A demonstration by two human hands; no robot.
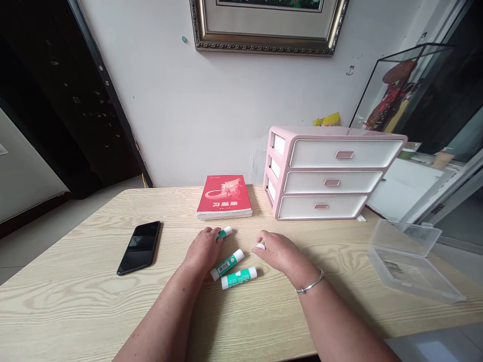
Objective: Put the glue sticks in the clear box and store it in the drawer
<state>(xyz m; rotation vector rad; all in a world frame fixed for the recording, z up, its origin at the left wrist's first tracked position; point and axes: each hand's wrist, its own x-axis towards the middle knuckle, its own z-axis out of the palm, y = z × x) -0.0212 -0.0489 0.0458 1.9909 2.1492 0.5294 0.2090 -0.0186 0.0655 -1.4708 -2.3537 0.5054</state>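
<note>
Your left hand (206,247) grips a glue stick (224,233), likely light, rigid, best held mid-barrel; right hand (277,250) pinches a white piece (260,246).

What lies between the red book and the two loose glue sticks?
The head view shows a third glue stick there, held by the left hand.

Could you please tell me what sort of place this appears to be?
Probably a room in a home: a framed picture hangs on the wall, and a wood-grain table bears a pink-and-white drawer unit and a red book.
</note>
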